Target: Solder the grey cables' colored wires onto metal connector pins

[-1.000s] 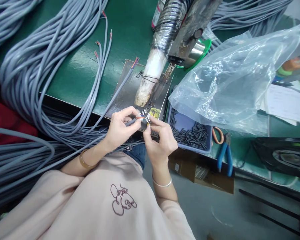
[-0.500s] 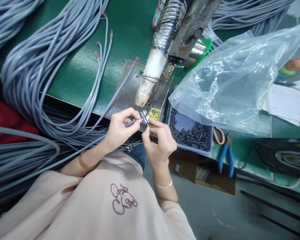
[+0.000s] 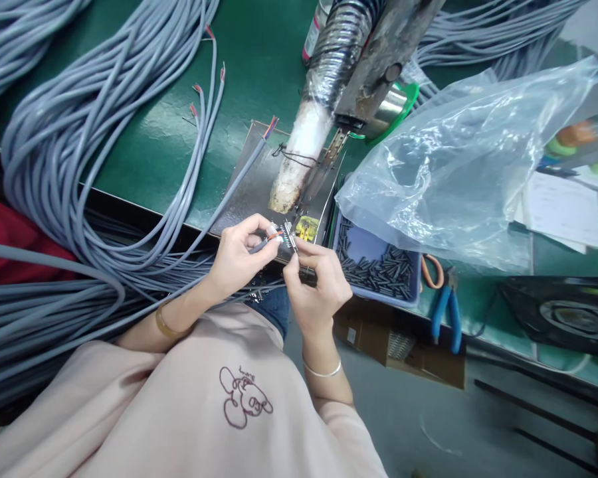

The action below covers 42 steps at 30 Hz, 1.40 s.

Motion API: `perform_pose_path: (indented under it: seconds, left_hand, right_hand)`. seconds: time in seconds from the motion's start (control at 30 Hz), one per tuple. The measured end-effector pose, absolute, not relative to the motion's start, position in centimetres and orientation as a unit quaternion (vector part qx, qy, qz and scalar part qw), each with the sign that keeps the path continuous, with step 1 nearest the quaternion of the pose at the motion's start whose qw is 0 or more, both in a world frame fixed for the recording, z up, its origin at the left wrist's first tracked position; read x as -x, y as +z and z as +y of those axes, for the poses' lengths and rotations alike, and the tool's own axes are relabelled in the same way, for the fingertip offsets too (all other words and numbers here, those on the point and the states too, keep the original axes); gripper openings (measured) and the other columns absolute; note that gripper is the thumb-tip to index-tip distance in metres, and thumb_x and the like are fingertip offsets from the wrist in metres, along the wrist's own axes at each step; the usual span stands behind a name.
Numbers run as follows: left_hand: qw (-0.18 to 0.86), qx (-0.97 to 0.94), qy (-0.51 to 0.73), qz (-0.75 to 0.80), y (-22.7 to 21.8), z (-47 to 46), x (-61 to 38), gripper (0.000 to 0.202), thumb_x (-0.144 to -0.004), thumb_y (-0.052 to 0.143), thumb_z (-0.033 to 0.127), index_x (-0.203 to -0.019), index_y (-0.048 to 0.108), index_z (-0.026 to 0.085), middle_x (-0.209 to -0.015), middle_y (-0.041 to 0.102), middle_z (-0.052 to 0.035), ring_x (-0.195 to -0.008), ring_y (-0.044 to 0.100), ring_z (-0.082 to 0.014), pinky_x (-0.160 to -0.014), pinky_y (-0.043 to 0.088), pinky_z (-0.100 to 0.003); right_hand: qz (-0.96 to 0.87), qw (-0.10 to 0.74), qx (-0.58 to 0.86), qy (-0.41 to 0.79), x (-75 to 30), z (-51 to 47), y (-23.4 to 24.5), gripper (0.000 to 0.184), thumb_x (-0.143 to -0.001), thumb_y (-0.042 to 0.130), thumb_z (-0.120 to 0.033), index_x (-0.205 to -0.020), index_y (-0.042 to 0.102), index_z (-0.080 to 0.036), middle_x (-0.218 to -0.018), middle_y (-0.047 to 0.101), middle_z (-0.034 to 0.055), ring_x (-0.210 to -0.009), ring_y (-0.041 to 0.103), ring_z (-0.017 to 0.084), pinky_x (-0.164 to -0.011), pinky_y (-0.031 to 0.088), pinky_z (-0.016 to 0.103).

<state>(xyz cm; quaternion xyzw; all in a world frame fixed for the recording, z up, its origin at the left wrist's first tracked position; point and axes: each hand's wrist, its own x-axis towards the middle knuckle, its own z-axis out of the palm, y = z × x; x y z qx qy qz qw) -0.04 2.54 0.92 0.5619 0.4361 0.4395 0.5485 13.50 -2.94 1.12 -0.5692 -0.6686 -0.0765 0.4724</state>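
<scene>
My left hand (image 3: 242,257) pinches the end of a grey cable (image 3: 258,248), with thin coloured wires, one of them orange, poking out past the fingertips. Close against those wires is a small metal pin connector (image 3: 290,236), tilted, its lower end held between the thumb and forefinger of my right hand (image 3: 319,277). The soldering iron (image 3: 329,159) comes down from a bracket just above the connector. Beside it lies a yellow sponge (image 3: 306,228) on the dark metal plate (image 3: 236,179). Whether wires touch the pins is too small to tell.
A blue bin (image 3: 373,292) of short black tubes stands right of my hands, under a clear plastic bag (image 3: 458,166). Blue-handled pliers (image 3: 447,312) lie farther right. A white-ended duct (image 3: 303,133) hangs over the plate. Bundles of grey cable (image 3: 80,133) fill the left.
The connector has turned slightly in my right fingers, and its metal side shows more now. Both hands stay nearly in place. The view has shifted slightly.
</scene>
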Motion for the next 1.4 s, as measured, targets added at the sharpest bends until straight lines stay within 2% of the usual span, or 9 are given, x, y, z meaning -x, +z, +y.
perform_pose_path:
  seconds: [0.13, 0.4, 0.83, 1.03, 1.27, 1.4]
  left_hand:
    - [0.537, -0.571, 0.438, 0.439, 0.8, 2.5, -0.1, 0.012, -0.081, 0.065, 0.025, -0.078, 0.056, 0.018, -0.056, 0.044, 0.0076, -0.041, 0.036, -0.0031, -0.041, 0.025, -0.018]
    - [0.452, -0.619, 0.462, 0.446, 1.1, 2.6, -0.6, 0.007, -0.079, 0.062, 0.02, -0.076, 0.056, 0.018, -0.057, 0.044, 0.0083, -0.042, 0.034, -0.0029, -0.044, 0.025, -0.019]
    - [0.385, -0.651, 0.485, 0.439, 1.7, 2.7, -0.8, 0.007, -0.08, 0.061, 0.016, -0.077, 0.055, 0.018, -0.065, 0.054, 0.0071, -0.041, 0.038, -0.001, -0.044, 0.029, -0.017]
    - [0.413, -0.644, 0.459, 0.451, 1.9, 2.6, -0.6, 0.006, -0.08, 0.06, 0.018, -0.078, 0.055, 0.018, -0.065, 0.054, 0.0067, -0.042, 0.039, -0.0019, -0.045, 0.029, -0.018]
    - [0.436, -0.63, 0.449, 0.459, 1.5, 2.4, -0.5, 0.006, -0.078, 0.061, 0.018, -0.076, 0.055, 0.017, -0.065, 0.055, 0.006, -0.043, 0.037, -0.0013, -0.045, 0.026, -0.018]
    - [0.515, -0.575, 0.447, 0.452, 1.6, 2.3, -0.3, 0.009, -0.075, 0.065, 0.021, -0.077, 0.057, 0.017, -0.068, 0.056, 0.0049, -0.043, 0.039, -0.0013, -0.044, 0.03, -0.017]
  right_hand:
    - [-0.672, 0.47, 0.566, -0.082, -13.5, -2.9, 1.0, 0.022, -0.086, 0.067, -0.005, -0.082, 0.055, -0.023, -0.093, 0.079, 0.0033, -0.084, 0.077, 0.013, -0.076, 0.062, 0.022]
    - [-0.672, 0.462, 0.573, -0.085, -13.7, -2.6, 1.1, 0.021, -0.087, 0.067, -0.007, -0.081, 0.054, -0.023, -0.096, 0.079, 0.0048, -0.087, 0.077, 0.013, -0.075, 0.062, 0.023]
    - [-0.668, 0.464, 0.573, -0.099, -13.6, -2.1, 1.6, 0.021, -0.086, 0.069, -0.007, -0.08, 0.056, -0.022, -0.095, 0.078, 0.003, -0.083, 0.076, 0.013, -0.072, 0.061, 0.021]
    - [-0.677, 0.45, 0.576, -0.09, -13.7, -2.5, 1.5, 0.019, -0.088, 0.066, -0.011, -0.08, 0.056, -0.024, -0.099, 0.079, 0.0031, -0.086, 0.077, 0.015, -0.074, 0.062, 0.026]
    - [-0.679, 0.445, 0.575, -0.099, -13.8, -2.6, 1.0, 0.017, -0.089, 0.067, -0.012, -0.083, 0.056, -0.024, -0.096, 0.079, 0.004, -0.085, 0.078, 0.015, -0.072, 0.063, 0.024]
    - [-0.68, 0.458, 0.561, -0.111, -13.9, -2.7, 0.9, 0.016, -0.089, 0.069, -0.01, -0.086, 0.06, -0.023, -0.093, 0.08, 0.0029, -0.082, 0.078, 0.014, -0.072, 0.063, 0.024]
